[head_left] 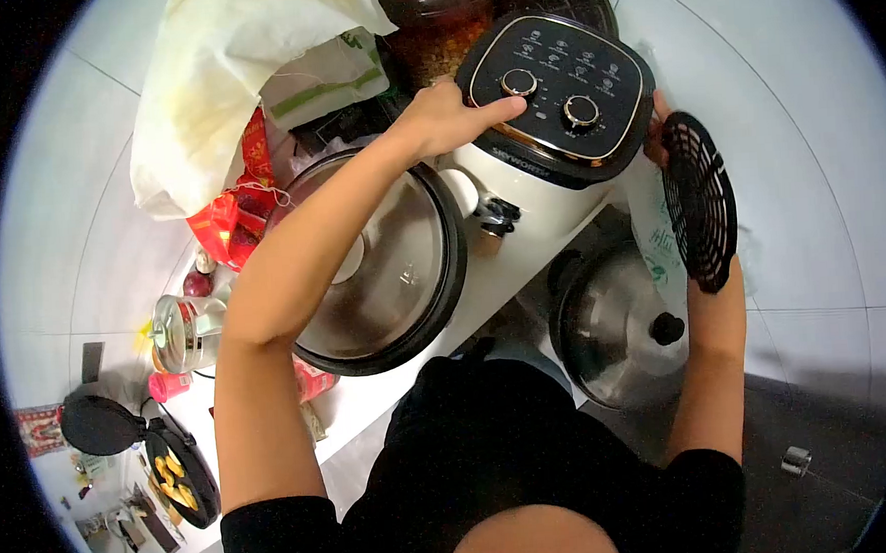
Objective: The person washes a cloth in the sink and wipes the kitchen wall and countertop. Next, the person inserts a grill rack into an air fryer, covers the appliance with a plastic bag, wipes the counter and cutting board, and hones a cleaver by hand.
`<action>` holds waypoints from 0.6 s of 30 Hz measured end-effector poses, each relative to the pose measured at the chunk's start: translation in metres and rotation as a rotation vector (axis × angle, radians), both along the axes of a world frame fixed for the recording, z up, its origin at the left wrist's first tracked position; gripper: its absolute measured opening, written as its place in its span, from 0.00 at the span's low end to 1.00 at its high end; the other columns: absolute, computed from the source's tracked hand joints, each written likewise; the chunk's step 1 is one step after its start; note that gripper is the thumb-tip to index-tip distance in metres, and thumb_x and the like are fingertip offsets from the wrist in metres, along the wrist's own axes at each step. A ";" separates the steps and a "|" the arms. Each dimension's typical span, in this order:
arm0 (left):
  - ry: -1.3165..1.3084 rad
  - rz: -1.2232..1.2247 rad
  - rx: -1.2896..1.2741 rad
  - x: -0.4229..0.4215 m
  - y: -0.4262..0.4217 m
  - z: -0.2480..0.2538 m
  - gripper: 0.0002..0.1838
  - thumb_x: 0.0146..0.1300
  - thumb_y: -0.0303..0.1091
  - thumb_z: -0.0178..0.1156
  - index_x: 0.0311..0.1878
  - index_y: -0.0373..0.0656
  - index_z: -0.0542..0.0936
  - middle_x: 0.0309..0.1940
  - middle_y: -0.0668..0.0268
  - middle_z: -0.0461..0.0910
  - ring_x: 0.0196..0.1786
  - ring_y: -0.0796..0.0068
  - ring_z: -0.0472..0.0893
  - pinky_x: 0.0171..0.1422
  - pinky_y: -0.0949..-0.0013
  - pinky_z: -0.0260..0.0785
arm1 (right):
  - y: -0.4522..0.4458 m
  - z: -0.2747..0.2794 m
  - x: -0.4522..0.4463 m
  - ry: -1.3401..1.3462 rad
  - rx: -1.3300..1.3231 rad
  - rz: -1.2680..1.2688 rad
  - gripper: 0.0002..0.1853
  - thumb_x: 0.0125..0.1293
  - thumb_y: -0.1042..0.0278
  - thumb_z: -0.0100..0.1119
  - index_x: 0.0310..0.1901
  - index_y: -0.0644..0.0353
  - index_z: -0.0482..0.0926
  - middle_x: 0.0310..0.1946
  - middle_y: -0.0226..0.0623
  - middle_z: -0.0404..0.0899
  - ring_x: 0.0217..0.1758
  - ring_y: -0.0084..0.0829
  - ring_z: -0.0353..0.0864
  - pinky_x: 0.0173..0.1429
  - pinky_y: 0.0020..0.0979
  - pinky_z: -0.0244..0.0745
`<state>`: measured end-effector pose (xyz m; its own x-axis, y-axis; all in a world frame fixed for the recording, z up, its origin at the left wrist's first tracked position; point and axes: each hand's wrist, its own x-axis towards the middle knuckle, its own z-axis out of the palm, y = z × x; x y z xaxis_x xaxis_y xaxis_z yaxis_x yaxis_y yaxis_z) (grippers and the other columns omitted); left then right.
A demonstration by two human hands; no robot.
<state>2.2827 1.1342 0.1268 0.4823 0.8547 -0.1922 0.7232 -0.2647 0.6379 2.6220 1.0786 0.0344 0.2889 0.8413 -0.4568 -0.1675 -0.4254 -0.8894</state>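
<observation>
A white air fryer (530, 212) with a black top panel and two round knobs stands before me. My left hand (448, 116) grips its upper left edge, the thumb lying on the panel beside the left knob. At the opposite side, my right hand (659, 130) is close against the fryer's body, its fingers mostly hidden. A round black perforated rack (700, 203) hangs from this hand, tilted nearly upright in front of the wrist.
Left of the fryer sits a wide pan with a glass lid (393, 269). Below right is a lidded steel pot (616, 327). A pale cloth sack (213, 88), red packaging (230, 228) and a glass jar (185, 330) crowd the left. Yellow food lies in an open black griddle (183, 475).
</observation>
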 end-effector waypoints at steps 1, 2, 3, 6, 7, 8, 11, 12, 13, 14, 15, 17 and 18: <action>0.013 -0.018 -0.007 -0.004 -0.004 0.001 0.54 0.46 0.71 0.61 0.57 0.23 0.68 0.51 0.44 0.76 0.56 0.56 0.76 0.62 0.64 0.65 | -0.007 0.002 0.003 -0.050 0.061 0.063 0.24 0.62 0.38 0.54 0.30 0.55 0.75 0.16 0.28 0.68 0.12 0.19 0.62 0.16 0.21 0.56; -0.018 -0.042 0.031 -0.007 -0.008 0.000 0.53 0.46 0.72 0.60 0.55 0.24 0.70 0.49 0.44 0.77 0.54 0.56 0.77 0.60 0.65 0.67 | -0.017 0.010 0.004 -0.090 0.144 0.142 0.24 0.63 0.39 0.54 0.30 0.55 0.75 0.17 0.27 0.69 0.14 0.18 0.63 0.18 0.21 0.57; -0.007 -0.042 0.042 -0.010 -0.013 0.001 0.53 0.46 0.72 0.60 0.55 0.24 0.70 0.48 0.44 0.77 0.54 0.56 0.78 0.59 0.65 0.67 | -0.024 0.016 0.009 -0.116 0.226 0.222 0.23 0.64 0.40 0.53 0.31 0.55 0.75 0.18 0.27 0.69 0.15 0.18 0.64 0.19 0.21 0.58; -0.088 -0.063 0.122 -0.016 -0.020 -0.008 0.50 0.47 0.69 0.62 0.54 0.24 0.70 0.47 0.45 0.78 0.52 0.58 0.79 0.58 0.66 0.68 | -0.031 0.026 0.019 -0.071 0.449 0.425 0.22 0.66 0.43 0.51 0.32 0.56 0.75 0.20 0.26 0.70 0.19 0.18 0.65 0.23 0.21 0.60; -0.090 -0.076 0.096 -0.018 -0.022 -0.007 0.50 0.47 0.68 0.63 0.54 0.24 0.70 0.47 0.46 0.78 0.52 0.59 0.79 0.58 0.66 0.68 | -0.022 0.024 0.021 -0.044 0.505 0.472 0.21 0.67 0.44 0.51 0.32 0.56 0.75 0.21 0.25 0.70 0.20 0.18 0.66 0.24 0.21 0.61; -0.091 -0.092 0.073 -0.018 -0.029 -0.003 0.49 0.48 0.67 0.63 0.54 0.25 0.70 0.46 0.47 0.78 0.52 0.59 0.79 0.58 0.66 0.68 | -0.010 0.019 0.020 -0.010 0.553 0.498 0.21 0.68 0.45 0.50 0.32 0.56 0.75 0.22 0.25 0.71 0.21 0.17 0.66 0.25 0.21 0.62; -0.094 -0.116 0.002 -0.026 -0.028 -0.014 0.43 0.51 0.59 0.65 0.56 0.26 0.70 0.46 0.48 0.79 0.51 0.60 0.79 0.58 0.65 0.68 | 0.046 -0.008 -0.002 0.043 0.680 0.431 0.20 0.70 0.48 0.48 0.33 0.57 0.76 0.25 0.24 0.72 0.25 0.17 0.68 0.29 0.21 0.64; -0.102 -0.111 -0.031 -0.029 -0.027 -0.020 0.42 0.51 0.58 0.65 0.57 0.28 0.70 0.46 0.47 0.80 0.52 0.58 0.79 0.59 0.63 0.68 | 0.058 -0.021 -0.012 -0.104 0.695 0.239 0.20 0.70 0.48 0.49 0.35 0.59 0.77 0.27 0.25 0.73 0.25 0.17 0.68 0.28 0.21 0.64; -0.110 -0.106 -0.060 -0.032 -0.027 -0.027 0.42 0.50 0.57 0.65 0.57 0.30 0.71 0.45 0.47 0.80 0.52 0.56 0.79 0.60 0.61 0.68 | 0.069 -0.035 -0.016 -0.251 0.706 0.047 0.21 0.70 0.48 0.49 0.36 0.60 0.78 0.29 0.26 0.74 0.24 0.17 0.67 0.28 0.21 0.64; -0.289 -0.147 -0.159 -0.036 -0.029 -0.033 0.45 0.50 0.52 0.67 0.62 0.26 0.64 0.52 0.43 0.75 0.59 0.55 0.75 0.65 0.62 0.63 | 0.078 -0.052 -0.004 -0.207 0.656 0.010 0.21 0.70 0.48 0.49 0.40 0.61 0.77 0.31 0.29 0.75 0.22 0.16 0.66 0.27 0.21 0.63; -0.271 -0.145 -0.028 -0.038 -0.038 -0.030 0.43 0.51 0.49 0.68 0.63 0.29 0.64 0.56 0.44 0.72 0.62 0.57 0.71 0.67 0.62 0.60 | 0.087 -0.069 0.016 -0.163 0.606 -0.027 0.21 0.70 0.48 0.49 0.43 0.62 0.77 0.33 0.32 0.77 0.20 0.16 0.65 0.25 0.21 0.62; -0.234 -0.140 0.233 -0.047 -0.070 -0.011 0.41 0.53 0.42 0.69 0.65 0.33 0.62 0.64 0.47 0.64 0.67 0.60 0.65 0.72 0.62 0.53 | 0.075 -0.066 0.019 -0.146 0.529 -0.084 0.22 0.70 0.49 0.49 0.50 0.62 0.75 0.38 0.38 0.78 0.16 0.16 0.63 0.23 0.21 0.61; -0.283 -0.213 0.252 -0.054 -0.089 -0.003 0.41 0.52 0.41 0.69 0.66 0.34 0.61 0.65 0.48 0.63 0.69 0.60 0.62 0.73 0.62 0.51 | 0.043 -0.042 0.005 -0.173 0.502 -0.107 0.23 0.70 0.49 0.49 0.54 0.62 0.73 0.40 0.42 0.78 0.15 0.16 0.62 0.22 0.21 0.60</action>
